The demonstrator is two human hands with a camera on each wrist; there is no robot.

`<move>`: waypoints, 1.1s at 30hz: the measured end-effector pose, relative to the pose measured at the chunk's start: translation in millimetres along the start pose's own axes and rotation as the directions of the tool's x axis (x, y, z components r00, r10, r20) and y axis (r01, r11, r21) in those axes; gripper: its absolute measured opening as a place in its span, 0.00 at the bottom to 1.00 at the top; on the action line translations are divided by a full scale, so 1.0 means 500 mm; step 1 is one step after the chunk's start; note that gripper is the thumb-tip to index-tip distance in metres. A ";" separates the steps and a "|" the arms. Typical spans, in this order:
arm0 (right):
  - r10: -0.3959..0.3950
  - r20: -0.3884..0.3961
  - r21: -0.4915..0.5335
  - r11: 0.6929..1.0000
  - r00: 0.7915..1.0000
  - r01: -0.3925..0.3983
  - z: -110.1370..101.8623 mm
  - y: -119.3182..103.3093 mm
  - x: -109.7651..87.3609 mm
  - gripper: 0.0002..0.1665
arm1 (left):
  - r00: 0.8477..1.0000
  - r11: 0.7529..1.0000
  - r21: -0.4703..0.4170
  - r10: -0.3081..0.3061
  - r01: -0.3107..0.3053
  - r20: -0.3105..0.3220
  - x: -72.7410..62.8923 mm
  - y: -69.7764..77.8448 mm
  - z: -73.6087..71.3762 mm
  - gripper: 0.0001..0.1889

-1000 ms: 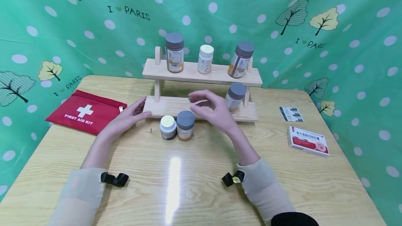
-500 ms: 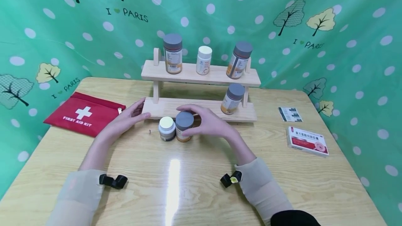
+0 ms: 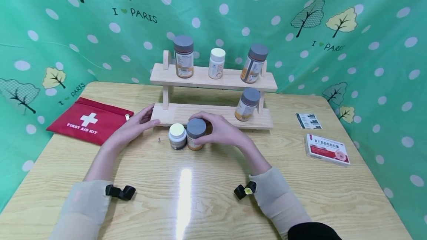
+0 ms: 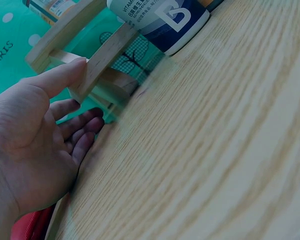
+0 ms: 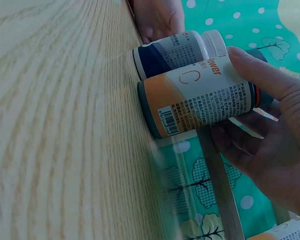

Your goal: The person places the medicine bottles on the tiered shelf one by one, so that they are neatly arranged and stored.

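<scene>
My right hand (image 3: 221, 130) holds a grey-capped supplement bottle (image 3: 196, 134), thumb on the near side and fingers around the back. In the right wrist view, this bottle (image 5: 195, 100) shows an orange and white label. It stands upright on the table beside a white-capped vitamin bottle (image 3: 177, 137), whose blue label (image 4: 162, 20) bears a large B. My left hand (image 3: 135, 123) grips the left end of the two-tier wooden rack (image 3: 213, 116); in the left wrist view its thumb lies on the lower board's corner, with the other fingers curled below.
The rack's upper board carries a grey-capped bottle (image 3: 184, 56), a white-capped bottle (image 3: 217, 63) and another grey-capped bottle (image 3: 254, 63). One grey-capped bottle (image 3: 247, 104) stands lower right. A red first aid pouch (image 3: 91, 120) lies left; a medicine box (image 3: 327, 149) and blister pack (image 3: 308, 121) lie right.
My right hand has come away from the lower shelf, moved left and down, and taken hold of the grey-capped bottle on the table. My left hand stays at the rack.
</scene>
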State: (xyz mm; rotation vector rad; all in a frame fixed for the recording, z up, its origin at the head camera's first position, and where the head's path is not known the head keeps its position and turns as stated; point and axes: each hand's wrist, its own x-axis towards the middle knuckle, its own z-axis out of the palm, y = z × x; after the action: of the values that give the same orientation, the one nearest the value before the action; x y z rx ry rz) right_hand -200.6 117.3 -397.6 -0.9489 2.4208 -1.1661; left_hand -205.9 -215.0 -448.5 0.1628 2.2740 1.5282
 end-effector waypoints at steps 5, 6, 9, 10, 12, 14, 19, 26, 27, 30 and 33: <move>0.008 -0.010 0.023 1.000 1.000 -0.008 -0.003 -0.001 -0.002 0.35 | 1.000 1.000 -0.001 0.003 -0.003 -0.001 0.001 -0.001 0.000 0.48; 0.010 -0.011 0.036 0.999 1.000 -0.009 -0.004 -0.002 -0.003 0.36 | 1.000 1.000 -0.002 0.003 -0.003 -0.001 0.000 -0.001 0.001 0.48; 0.011 -0.026 0.078 0.997 1.000 -0.009 -0.009 -0.003 -0.005 0.35 | 1.000 1.000 -0.003 0.002 -0.002 -0.002 0.000 -0.001 0.001 0.48; 0.009 -0.035 0.097 0.995 0.999 -0.005 -0.011 -0.003 -0.006 0.35 | 1.000 1.000 -0.005 0.001 -0.001 -0.001 0.000 -0.001 0.001 0.48; 0.010 -0.062 0.131 0.991 0.998 -0.002 -0.015 -0.005 -0.007 0.35 | 1.000 1.000 -0.008 0.001 -0.001 0.001 0.000 0.000 0.001 0.49; 0.020 -0.097 0.171 0.985 0.995 -0.004 -0.020 -0.007 -0.008 0.34 | 1.000 1.000 -0.010 0.003 -0.003 0.003 0.000 0.001 0.001 0.49; 0.057 -0.207 0.263 0.965 0.977 -0.001 -0.029 -0.018 -0.012 0.34 | 1.000 1.000 -0.006 0.006 -0.006 0.001 0.001 0.001 0.000 0.48; 0.038 -0.398 0.267 0.961 0.917 0.076 -0.026 -0.014 -0.008 0.35 | 1.000 1.000 -0.006 0.000 0.000 -0.001 0.001 -0.001 0.000 0.48; 0.039 -0.421 0.267 0.960 0.906 0.083 -0.027 -0.013 -0.008 0.35 | 1.000 1.000 -0.006 0.000 0.000 -0.002 0.001 0.000 0.000 0.48; 0.056 -0.466 0.286 0.954 0.883 0.090 -0.028 -0.010 -0.007 0.36 | 1.000 1.000 -0.005 0.001 -0.001 -0.002 -0.001 0.001 0.001 0.48; 0.081 -0.492 0.309 0.947 0.867 0.087 -0.029 -0.008 -0.005 0.37 | 1.000 1.000 -0.005 0.000 0.000 -0.002 -0.002 0.002 0.001 0.48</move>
State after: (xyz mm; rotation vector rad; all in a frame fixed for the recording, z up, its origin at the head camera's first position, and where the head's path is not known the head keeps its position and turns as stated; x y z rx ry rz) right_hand -204.2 125.7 -385.7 -0.5972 2.4643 -1.9394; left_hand -205.0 -214.4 -447.4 0.1602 2.2718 1.5350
